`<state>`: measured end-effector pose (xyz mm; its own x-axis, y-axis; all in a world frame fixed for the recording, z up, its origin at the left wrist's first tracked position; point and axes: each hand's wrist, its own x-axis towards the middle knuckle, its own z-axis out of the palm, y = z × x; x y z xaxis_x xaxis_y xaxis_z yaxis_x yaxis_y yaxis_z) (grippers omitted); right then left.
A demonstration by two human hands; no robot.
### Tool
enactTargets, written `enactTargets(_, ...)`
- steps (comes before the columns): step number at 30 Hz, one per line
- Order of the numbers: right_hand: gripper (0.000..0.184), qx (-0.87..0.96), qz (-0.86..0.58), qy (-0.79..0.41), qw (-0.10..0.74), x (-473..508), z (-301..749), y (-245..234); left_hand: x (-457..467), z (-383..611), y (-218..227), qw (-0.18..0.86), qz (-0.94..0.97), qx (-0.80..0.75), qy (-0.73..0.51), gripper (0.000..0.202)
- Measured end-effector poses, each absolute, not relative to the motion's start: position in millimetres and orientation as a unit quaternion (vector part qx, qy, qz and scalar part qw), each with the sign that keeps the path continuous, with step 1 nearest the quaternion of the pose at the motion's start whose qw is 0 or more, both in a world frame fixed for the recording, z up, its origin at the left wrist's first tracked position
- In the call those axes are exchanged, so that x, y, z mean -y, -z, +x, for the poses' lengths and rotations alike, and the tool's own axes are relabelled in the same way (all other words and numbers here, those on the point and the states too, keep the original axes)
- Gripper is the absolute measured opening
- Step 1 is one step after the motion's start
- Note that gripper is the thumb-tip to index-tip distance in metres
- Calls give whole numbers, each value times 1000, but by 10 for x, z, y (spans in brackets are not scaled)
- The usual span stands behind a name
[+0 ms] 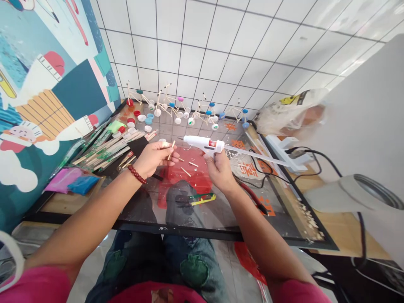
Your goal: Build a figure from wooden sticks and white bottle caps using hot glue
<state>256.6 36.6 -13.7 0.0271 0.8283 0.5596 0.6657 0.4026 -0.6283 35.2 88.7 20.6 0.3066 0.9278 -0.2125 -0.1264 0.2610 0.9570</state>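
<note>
Pink sleeves (38,286) are reaching over a clear glass-topped surface (176,229). The right hand (219,170) is wrapping its grip around a white plastic hot-glue gun (202,145), whose long axis is pointing the nozzle left toward the left hand (153,159), which is pinching a thin wooden stick (172,150) just beyond the nozzle.

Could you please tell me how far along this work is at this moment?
Several stick-and-bottle-cap models look finished at the back of the glass table top. In hand: the right hand holds a white hot glue gun, and the left hand pinches a small wooden stick. Left: loose short sticks, a pile of long sticks and loose bottle caps still lie unused.
</note>
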Motion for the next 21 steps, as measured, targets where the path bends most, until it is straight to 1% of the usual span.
enactTargets(4,26,709,-539,-69,449,-348,2583,104,-887,349,-214,663,465,-430,-399,2)
enactTargets(12,24,715,-535,-76,444,-344,2569,136,-871,357,-217,658,469,-435,-398,3)
enactTargets(18,31,709,-550,-76,434,-362,2582,193,-875,358,-234,662,454,-443,-400,4)
enactTargets(21,32,707,-551,-72,438,-362,2579,202,-872,356,-242,666,452,-444,-394,5)
